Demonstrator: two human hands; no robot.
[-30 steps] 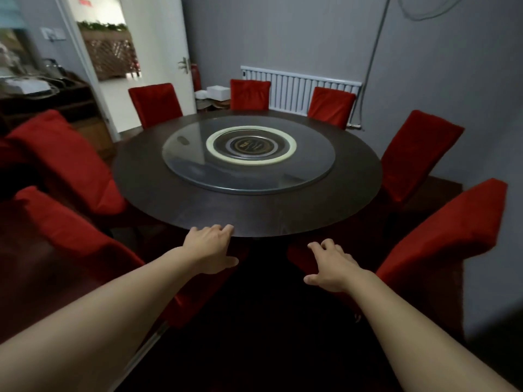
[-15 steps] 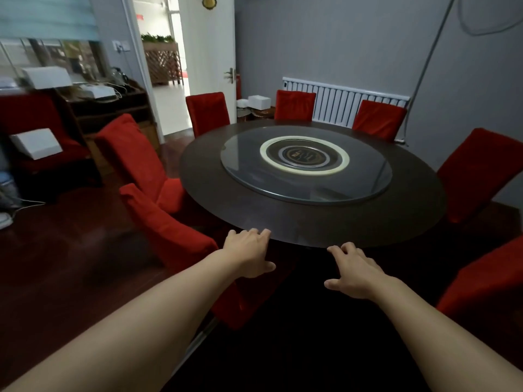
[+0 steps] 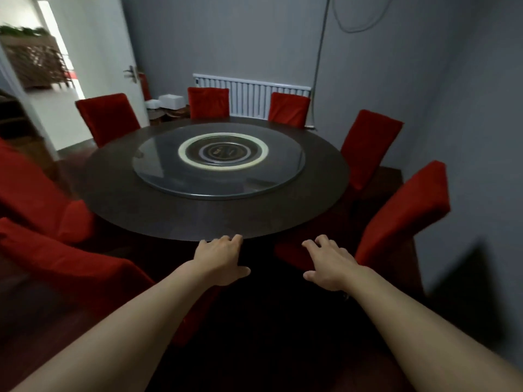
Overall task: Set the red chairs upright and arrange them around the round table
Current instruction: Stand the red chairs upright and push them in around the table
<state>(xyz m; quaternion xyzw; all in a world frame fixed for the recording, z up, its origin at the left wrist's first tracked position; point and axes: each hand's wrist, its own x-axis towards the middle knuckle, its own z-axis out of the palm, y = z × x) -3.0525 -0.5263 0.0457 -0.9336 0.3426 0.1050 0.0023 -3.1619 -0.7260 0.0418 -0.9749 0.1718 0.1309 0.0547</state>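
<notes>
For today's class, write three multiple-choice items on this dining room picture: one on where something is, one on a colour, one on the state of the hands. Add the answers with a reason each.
1. Where is the white radiator?
A. On the far wall behind the round table
B. Under the table
C. Beside the open door

2. What colour are the chair covers, such as the chair at the right?
A. Blue
B. Red
C. White

3. How are the left hand and right hand?
A. Each grips a chair
B. Both hold a cloth
C. Both reach out, holding nothing

Answers: 1 A, the radiator shows behind the far chairs. 2 B, every cover is red. 3 C, the fingers are spread and relaxed, with nothing in them.
</notes>
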